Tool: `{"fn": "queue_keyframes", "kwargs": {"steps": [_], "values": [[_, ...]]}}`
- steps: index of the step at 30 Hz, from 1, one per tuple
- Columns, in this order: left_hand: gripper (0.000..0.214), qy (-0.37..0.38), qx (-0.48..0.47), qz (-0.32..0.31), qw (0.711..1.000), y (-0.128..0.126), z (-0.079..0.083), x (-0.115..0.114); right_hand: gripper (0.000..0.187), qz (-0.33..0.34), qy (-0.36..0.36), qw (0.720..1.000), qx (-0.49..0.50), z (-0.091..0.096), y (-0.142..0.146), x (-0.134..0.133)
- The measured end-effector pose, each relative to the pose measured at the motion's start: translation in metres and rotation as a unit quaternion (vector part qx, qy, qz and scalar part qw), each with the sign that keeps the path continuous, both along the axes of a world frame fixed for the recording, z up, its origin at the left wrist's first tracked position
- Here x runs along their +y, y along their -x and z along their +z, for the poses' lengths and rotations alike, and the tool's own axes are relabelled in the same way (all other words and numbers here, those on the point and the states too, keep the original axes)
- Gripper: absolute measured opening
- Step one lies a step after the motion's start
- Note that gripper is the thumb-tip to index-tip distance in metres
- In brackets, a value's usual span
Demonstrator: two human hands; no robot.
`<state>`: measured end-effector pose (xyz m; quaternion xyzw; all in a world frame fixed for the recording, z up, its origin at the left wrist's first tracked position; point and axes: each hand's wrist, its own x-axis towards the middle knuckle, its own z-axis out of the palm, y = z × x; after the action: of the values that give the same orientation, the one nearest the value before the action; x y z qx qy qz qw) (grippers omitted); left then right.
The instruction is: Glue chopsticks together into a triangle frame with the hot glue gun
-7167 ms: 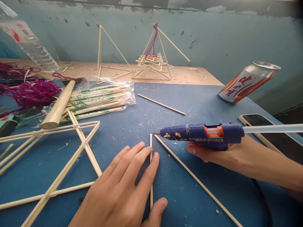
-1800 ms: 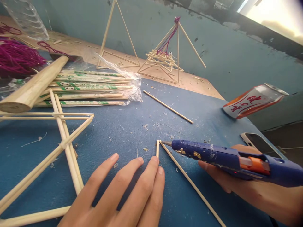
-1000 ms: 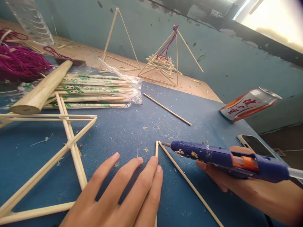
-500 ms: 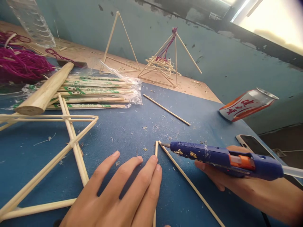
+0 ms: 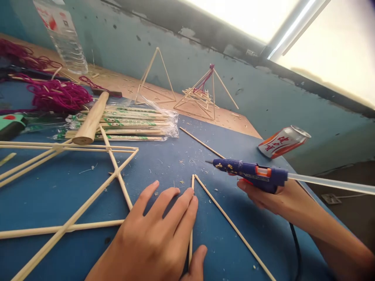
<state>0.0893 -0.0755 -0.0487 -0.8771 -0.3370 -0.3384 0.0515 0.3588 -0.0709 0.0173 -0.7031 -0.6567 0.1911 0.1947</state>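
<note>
Blue glue gun [image 5: 249, 172] in the right hand [image 5: 265, 199], then?

Yes, fingers curled closed around its grip, nozzle pointing left, with a clear glue stick [image 5: 331, 183] jutting out the back and a black cord [image 5: 294, 246] trailing toward the near edge.

And the left hand [image 5: 152, 238]?

Flat on the blue mat [image 5: 164, 164], fingers spread, pinching nothing.

What's beside it?

Two bamboo sticks [image 5: 234, 228] forming a narrow V, their ends meeting at the far end. The short one runs toward you between the fingers and thumb, and the long one slants off to the near right. The nozzle sits near that meeting point, not touching it.

Anything to the left?

A large frame of crossed sticks [image 5: 117, 175] lies flat on the mat. Beyond it, a wooden handle [image 5: 90, 125] rests on a wrapped bundle of chopsticks [image 5: 131, 123], with purple yarn [image 5: 58, 95] further left.

And far off?

Two stick pyramids [image 5: 202, 97] on a wooden bench [image 5: 228, 117], and a tipped drink can [image 5: 283, 141] at the mat's far right corner.
</note>
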Motion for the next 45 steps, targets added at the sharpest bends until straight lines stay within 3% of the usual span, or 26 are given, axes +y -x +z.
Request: {"fn": "queue_keyframes", "kwargs": {"steps": [5, 8, 13, 17, 21, 26, 29, 31, 33, 35, 38, 45], "values": [[0.042, 0.011, 0.003, 0.008, 1.0, 0.001, 0.006, -0.002, 0.035, -0.042, -0.077, 0.992, -0.087, 0.013, -0.017, -0.011], [0.041, 0.003, 0.02, -0.01, 1.0, 0.004, 0.012, -0.001, 0.036, -0.061, -0.097, 0.985, -0.13, 0.01, -0.03, -0.018], [0.04, -0.007, 0.03, -0.018, 0.999, 0.006, 0.018, 0.001, 0.049, 0.011, -0.136, 0.959, -0.249, -0.01, -0.049, -0.014], [0.038, -0.013, 0.026, -0.009, 1.0, 0.004, 0.019, -0.003, 0.049, 0.087, -0.11, 0.95, -0.28, -0.021, -0.055, -0.012], [0.038, -0.009, 0.014, -0.001, 1.0, 0.003, 0.018, -0.004, 0.038, 0.106, -0.112, 0.946, -0.287, -0.025, -0.061, -0.014], [0.039, -0.014, 0.005, -0.006, 1.0, 0.001, 0.011, -0.001, 0.033, 0.121, -0.164, 0.919, -0.338, -0.018, -0.069, -0.017], [0.04, -0.015, -0.001, -0.007, 1.0, 0.001, 0.008, 0.0, 0.024, 0.117, -0.245, 0.903, -0.332, -0.004, -0.056, -0.022], [0.041, -0.01, 0.002, -0.008, 1.0, 0.001, 0.007, 0.0, 0.022, 0.13, -0.291, 0.909, -0.27, 0.004, -0.036, -0.029], [0.041, -0.007, 0.005, -0.011, 1.0, 0.001, 0.008, 0.0, 0.022, 0.19, -0.271, 0.92, -0.21, 0.007, -0.011, -0.036], [0.042, -0.007, 0.008, -0.015, 1.0, 0.002, 0.007, 0.0, 0.024, 0.232, -0.25, 0.923, -0.179, 0.004, 0.014, -0.043], [0.043, -0.011, 0.013, -0.021, 1.0, 0.003, 0.005, 0.001, 0.025, 0.208, -0.245, 0.931, -0.175, -0.009, 0.039, -0.051], [0.046, -0.012, 0.014, -0.018, 1.0, 0.006, -0.008, 0.002, 0.031, 0.141, -0.26, 0.926, -0.233, -0.031, 0.048, -0.051]]}}
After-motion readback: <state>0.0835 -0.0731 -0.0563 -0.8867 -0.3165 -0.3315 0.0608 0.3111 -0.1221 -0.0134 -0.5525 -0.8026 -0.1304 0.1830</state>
